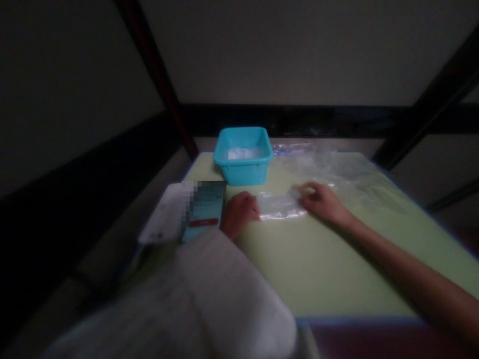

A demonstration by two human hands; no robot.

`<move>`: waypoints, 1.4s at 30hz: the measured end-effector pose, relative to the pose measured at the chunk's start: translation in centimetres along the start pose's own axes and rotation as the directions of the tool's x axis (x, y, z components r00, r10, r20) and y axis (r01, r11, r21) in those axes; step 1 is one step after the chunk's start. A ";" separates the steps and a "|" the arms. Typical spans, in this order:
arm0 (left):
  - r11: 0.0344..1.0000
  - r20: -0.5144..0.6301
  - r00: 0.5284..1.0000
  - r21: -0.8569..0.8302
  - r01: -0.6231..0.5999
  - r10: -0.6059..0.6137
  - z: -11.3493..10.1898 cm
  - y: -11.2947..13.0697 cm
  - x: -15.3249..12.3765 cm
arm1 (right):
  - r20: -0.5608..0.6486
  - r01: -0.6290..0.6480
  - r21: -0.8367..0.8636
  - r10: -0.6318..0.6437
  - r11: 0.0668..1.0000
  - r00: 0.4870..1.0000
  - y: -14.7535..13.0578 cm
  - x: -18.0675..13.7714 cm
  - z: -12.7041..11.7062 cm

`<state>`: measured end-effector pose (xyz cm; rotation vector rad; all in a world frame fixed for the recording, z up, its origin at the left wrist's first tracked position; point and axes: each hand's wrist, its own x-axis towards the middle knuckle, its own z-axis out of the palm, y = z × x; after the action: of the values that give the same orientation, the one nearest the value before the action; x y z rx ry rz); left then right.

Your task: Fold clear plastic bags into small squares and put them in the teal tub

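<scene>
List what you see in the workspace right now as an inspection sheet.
Surface: pale green table top with a blue edge, dimly lit.
Things in hand: small clear bag lying flat between both hands; turquoise tub behind it, with something white inside.
Clutter: crumpled clear plastic to the right of the tub; teal pack and a white flat item at the left edge.
Hands: left hand, in a white fleecy sleeve, curled shut on the bag's left end; right hand, bare arm, fingers on its right end, grip unclear.
Cables: nothing seen.
Surroundings: plain wall, dark slanted beams on both sides.
</scene>
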<state>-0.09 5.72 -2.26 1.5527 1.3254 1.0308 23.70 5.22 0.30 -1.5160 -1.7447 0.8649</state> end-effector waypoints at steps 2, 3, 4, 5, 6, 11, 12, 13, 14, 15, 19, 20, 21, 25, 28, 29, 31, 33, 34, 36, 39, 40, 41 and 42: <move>1.000 -0.019 1.000 0.013 0.003 -0.003 0.1 0.1 -0.1 | -0.043 -0.003 -0.014 0.003 1.000 0.999 0.0 -0.2 0.2; 1.000 -0.031 1.000 0.023 0.001 0.000 0.1 0.1 -0.1 | -0.056 0.001 -0.026 -0.002 1.000 0.998 0.0 -0.3 0.2; 0.999 -0.044 0.999 0.037 -0.003 0.004 0.1 0.2 -0.1 | -0.071 0.007 -0.043 -0.010 0.999 0.997 0.0 -0.4 0.2; 0.998 -0.059 0.998 0.055 -0.006 0.009 0.1 0.4 -0.2 | -0.084 0.016 -0.065 -0.022 0.998 0.996 0.0 -0.4 0.2; 0.997 -0.075 0.997 0.074 -0.010 0.015 0.0 0.5 -0.2 | -0.096 0.028 -0.090 -0.036 0.996 0.995 0.0 -0.5 0.3; 0.986 -0.118 0.992 0.163 -0.015 0.034 -0.2 1.1 -0.4 | -0.120 0.088 -0.248 -0.121 0.965 0.985 0.3 -0.2 0.5; 0.984 -0.119 0.992 0.175 -0.013 0.035 -0.2 1.1 -0.4 | -0.116 0.096 -0.280 -0.133 0.955 0.984 0.4 -0.2 0.6; 0.983 -0.119 0.992 0.185 -0.013 0.035 -0.1 1.1 -0.4 | -0.114 0.099 -0.312 -0.140 0.945 0.983 0.5 -0.1 0.6; 0.981 -0.118 0.992 0.194 -0.013 0.036 -0.1 1.1 -0.4 | -0.114 0.097 -0.341 -0.143 0.935 0.983 0.6 0.0 0.6; 0.980 -0.117 0.992 0.200 -0.014 0.038 -0.1 1.0 -0.4 | -0.117 0.089 -0.366 -0.140 0.926 0.983 0.6 0.0 0.6; 0.977 -0.114 0.993 0.215 -0.012 0.037 0.0 0.9 -0.3 | -0.160 0.024 -0.445 -0.107 0.895 0.981 0.7 0.3 0.4; 0.976 -0.115 0.993 0.217 -0.011 0.037 0.0 0.9 -0.3 | -0.182 0.007 -0.468 -0.104 0.884 0.978 0.8 0.3 0.3; 0.976 -0.115 0.993 0.219 -0.010 0.036 0.0 0.9 -0.3 | -0.208 -0.004 -0.492 -0.113 0.870 0.972 0.8 0.3 0.1; 0.976 -0.102 0.994 0.219 -0.014 0.037 0.0 1.0 -0.4 | -0.175 0.180 -0.550 -0.324 0.815 0.930 0.7 -0.1 0.0; 0.975 -0.098 0.994 0.223 -0.017 0.040 0.0 1.1 -0.4 | 0.079 0.439 -0.558 -0.482 0.704 0.873 0.5 -0.9 0.8; 0.974 -0.098 0.994 0.226 -0.017 0.040 0.0 1.1 -0.4 | 0.163 0.486 -0.569 -0.487 0.664 0.858 0.6 -1.2 1.2; 0.972 -0.095 0.995 0.233 -0.014 0.037 0.0 1.0 -0.3 | 0.268 0.512 -0.610 -0.451 0.604 0.851 0.8 -1.5 2.0; 0.969 -0.092 0.995 0.246 -0.009 0.033 0.0 1.1 -0.2 | 0.298 0.495 -0.651 -0.407 0.575 0.864 1.2 -1.6 2.6; 0.966 -0.093 0.995 0.257 -0.006 0.031 -0.1 1.1 -0.2 | 0.297 0.483 -0.667 -0.392 0.567 0.871 1.4 -1.5 2.8; 0.958 -0.096 0.995 0.288 -0.003 0.033 -0.3 1.4 -0.3 | 0.291 0.466 -0.688 -0.377 0.556 0.880 1.8 -1.4 3.0; 0.924 -0.132 0.989 0.383 -0.008 0.063 -0.5 2.1 -0.8 | 0.290 0.457 -0.703 -0.367 0.545 0.884 1.8 -1.3 3.0; 0.892 -0.145 0.984 0.451 -0.029 0.105 -0.4 2.4 -1.0 | 0.291 0.454 -0.707 -0.362 0.542 0.886 1.8 -1.3 3.0; 0.836 -0.149 0.974 0.545 -0.063 0.170 -0.1 2.7 -1.3 | 0.293 0.451 -0.711 -0.355 0.540 0.888 1.7 -1.3 3.0; 0.758 -0.113 0.960 0.640 -0.126 0.255 0.3 3.0 -1.6 | 0.294 0.447 -0.715 -0.348 0.538 0.890 1.6 -1.3 3.0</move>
<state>0.96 3.86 0.33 2.1675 1.8020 0.9209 22.31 3.98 -2.79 -1.4259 -2.6170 -0.1039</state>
